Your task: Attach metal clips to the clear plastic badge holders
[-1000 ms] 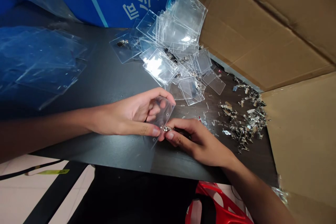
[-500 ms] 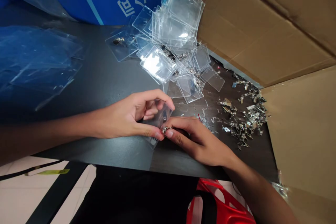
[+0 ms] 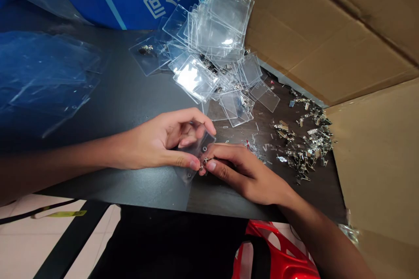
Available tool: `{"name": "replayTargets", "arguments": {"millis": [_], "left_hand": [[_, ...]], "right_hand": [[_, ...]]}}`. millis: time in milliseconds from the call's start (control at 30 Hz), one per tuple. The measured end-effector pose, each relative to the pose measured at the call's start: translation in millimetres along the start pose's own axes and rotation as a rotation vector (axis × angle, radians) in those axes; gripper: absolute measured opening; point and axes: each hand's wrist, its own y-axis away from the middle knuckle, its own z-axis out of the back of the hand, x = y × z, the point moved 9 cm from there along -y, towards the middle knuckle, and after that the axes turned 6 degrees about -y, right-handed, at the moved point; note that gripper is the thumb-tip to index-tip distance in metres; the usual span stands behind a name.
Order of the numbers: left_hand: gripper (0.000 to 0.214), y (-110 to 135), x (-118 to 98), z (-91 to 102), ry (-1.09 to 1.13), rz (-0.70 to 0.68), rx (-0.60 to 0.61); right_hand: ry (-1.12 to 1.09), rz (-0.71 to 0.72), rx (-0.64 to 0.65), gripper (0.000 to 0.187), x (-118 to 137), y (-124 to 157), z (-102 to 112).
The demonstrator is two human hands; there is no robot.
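Observation:
A clear plastic badge holder [image 3: 187, 176] is tilted above the front of the table, held in my left hand [image 3: 163, 141] with the thumb on its near side and the fingers curled behind it. Small round holes show along its right edge. My right hand [image 3: 245, 174] pinches a small metal badge clip [image 3: 205, 161] between thumb and forefinger, right at that edge, close to my left thumb tip. Fingers hide most of the clip, so I cannot tell how it joins the holder.
Behind my hands lies a heap of clear badge holders [image 3: 225, 22], some with clips. Loose metal clips [image 3: 304, 148] are piled at the right, beside cardboard [image 3: 376, 139]. More clear sleeves [image 3: 42, 74] lie at the left. Plastic scraps [image 3: 258, 150] litter the dark table [image 3: 131, 187]. A red chair part [image 3: 284, 253] is below.
My left thumb has shifted slightly left and up, showing more of the metal clip and the holder's edge. Both hands keep their hold. The whole view has shifted a little.

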Motion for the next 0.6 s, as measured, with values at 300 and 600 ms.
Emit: {"name": "replayTargets", "arguments": {"millis": [300, 600], "left_hand": [[0.044, 1, 7, 0.3, 0.068, 0.047, 0.025], [0.046, 0, 2, -1.5, 0.062, 0.032, 0.036]], "right_hand": [[-0.094, 0.01, 0.071, 0.033, -1, -1, -2], [-0.084, 0.054, 0.068, 0.031, 4, -2, -1]]}}
